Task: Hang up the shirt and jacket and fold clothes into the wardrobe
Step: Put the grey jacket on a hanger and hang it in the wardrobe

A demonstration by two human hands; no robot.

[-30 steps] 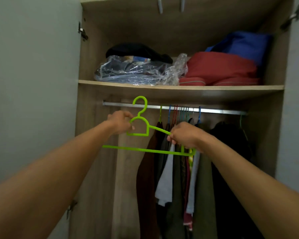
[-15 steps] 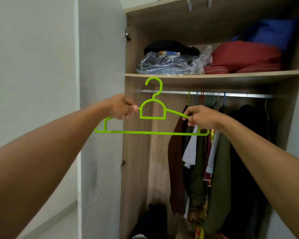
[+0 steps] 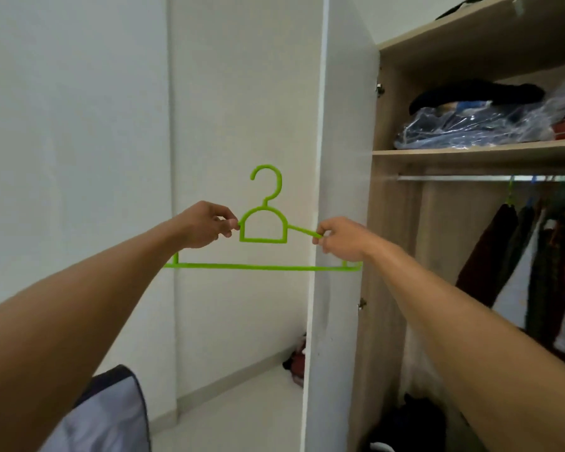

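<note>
A person's two bare arms reach forward from the lower corners of the frame and hold an empty bright green plastic hanger (image 3: 258, 266) level in the middle, hook upward. It is in front of a white wall and the edge of the open white wardrobe door (image 3: 340, 125). The left hand (image 3: 206, 225) pinches the hanger's left shoulder just beside the central loop. The right hand (image 3: 340, 238) pinches the thin right shoulder bar, so both hands are grasping the hanger. The wooden wardrobe (image 3: 392, 223) fills the right of the frame. Its upper shelf (image 3: 470, 152) carries a plastic-wrapped bundle (image 3: 470, 125), and below it a metal rail (image 3: 470, 178) holds a row of dark hanging clothes (image 3: 490, 256). At the lower left a grey fabric item with dark trim (image 3: 108, 415) enters the frame. It may be the shirt or jacket to hang, though that cannot be told for sure. The step in hand appears to be bringing the hanger to a garment. To do it well, hold the hanger flat and feed one shoulder into the neck opening first, then the other. Centre the collar under the hook and check that both shoulders sit evenly. Only then carry it to a free stretch of rail at the left end.
</note>
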